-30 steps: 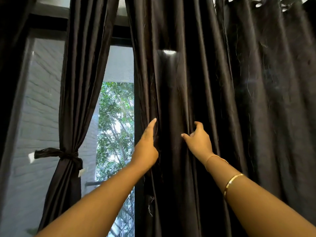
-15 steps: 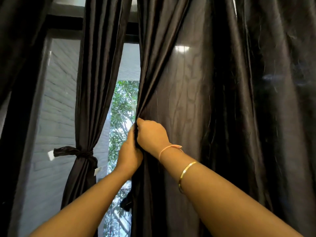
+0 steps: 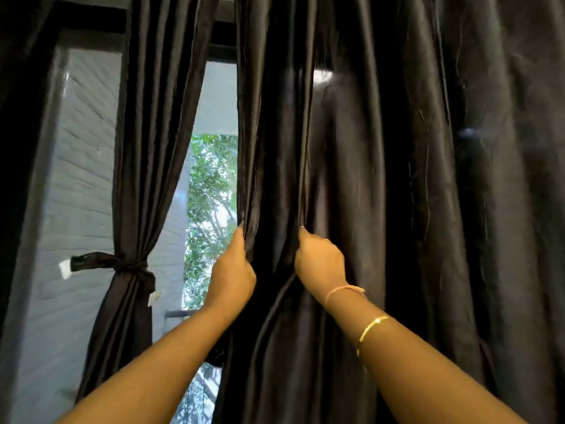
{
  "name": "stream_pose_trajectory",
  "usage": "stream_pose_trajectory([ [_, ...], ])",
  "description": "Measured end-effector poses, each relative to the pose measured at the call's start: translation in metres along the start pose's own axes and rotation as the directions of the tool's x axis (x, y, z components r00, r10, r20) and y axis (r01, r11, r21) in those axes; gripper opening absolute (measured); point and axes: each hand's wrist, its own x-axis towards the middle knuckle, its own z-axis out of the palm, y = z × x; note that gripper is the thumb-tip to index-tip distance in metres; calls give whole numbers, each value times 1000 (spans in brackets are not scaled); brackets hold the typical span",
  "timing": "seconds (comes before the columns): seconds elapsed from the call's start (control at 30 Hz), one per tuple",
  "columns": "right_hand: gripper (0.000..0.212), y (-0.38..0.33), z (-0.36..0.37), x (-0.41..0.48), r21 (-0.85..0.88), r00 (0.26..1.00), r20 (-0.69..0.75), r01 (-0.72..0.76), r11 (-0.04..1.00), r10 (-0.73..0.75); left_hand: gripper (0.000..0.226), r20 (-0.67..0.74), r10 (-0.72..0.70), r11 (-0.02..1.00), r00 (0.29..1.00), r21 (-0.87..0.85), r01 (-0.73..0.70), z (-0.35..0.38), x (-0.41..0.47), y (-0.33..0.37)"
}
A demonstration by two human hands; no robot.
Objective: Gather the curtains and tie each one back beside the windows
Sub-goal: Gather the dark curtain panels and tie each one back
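Observation:
A wide dark curtain (image 3: 382,194) hangs loose across the middle and right of the view. My left hand (image 3: 234,272) grips its left edge at about chest height. My right hand (image 3: 319,263) pinches a fold of the same curtain a short way to the right, fingertips buried in the fabric. To the left, a second dark curtain (image 3: 146,148) hangs gathered, bound at its waist by a knotted dark tie-back (image 3: 122,264).
Between the two curtains the window (image 3: 211,194) shows green trees. A grey brick wall (image 3: 82,179) lies behind the glass at left. A dark window frame (image 3: 21,148) runs down the far left. A white tag (image 3: 64,268) sticks out from the tie-back's end.
My right hand has moved right from beside my left hand and taken a new fold of the loose curtain. My left hand keeps hold of the curtain's edge.

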Motion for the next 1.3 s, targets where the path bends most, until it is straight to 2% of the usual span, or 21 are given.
stream_pose_trajectory([
  [0.13,15,16,-2,-2,107,995,21,-96,990,94,63,71,21,998,997,-66,-17,20,-6,24],
  [0.3,13,4,0,-13,220,998,56,8,976,-21,35,160,41,990,986,-140,-18,37,-11,43],
  [0.37,13,6,0,-16,218,997,64,34,975,-49,22,185,46,990,982,-138,-20,39,-14,43],
  [0.5,17,10,7,-28,166,988,113,85,982,-105,12,280,44,989,959,-151,-1,37,-20,38],
  [0.53,16,10,9,-32,171,987,115,93,981,-114,13,299,43,990,953,-142,-1,37,-21,36],
  [0.67,14,8,13,-40,198,986,85,124,972,-143,38,396,49,989,917,-149,11,34,-22,30],
  [0.8,14,5,14,-47,226,977,59,189,956,-207,26,479,64,991,875,-135,2,25,-21,29],
  [0.83,15,5,15,-49,233,973,55,208,950,-226,19,504,56,989,862,-149,22,22,-19,29],
  [0.93,19,5,18,-53,259,966,49,233,937,-253,24,566,10,962,825,-230,146,18,-18,32],
  [1.07,18,3,24,-59,376,976,36,185,908,-213,25,541,-48,840,840,-433,326,16,-20,35],
  [1.17,16,4,26,-62,468,978,35,165,868,-204,32,499,-87,804,862,-476,356,16,-23,35],
  [1.23,27,4,23,-62,518,973,57,163,840,-224,38,407,-110,851,907,-432,297,19,-23,38],
  [1.3,37,6,17,-60,584,966,100,135,800,-237,44,250,-118,956,961,-235,178,25,-23,41],
])
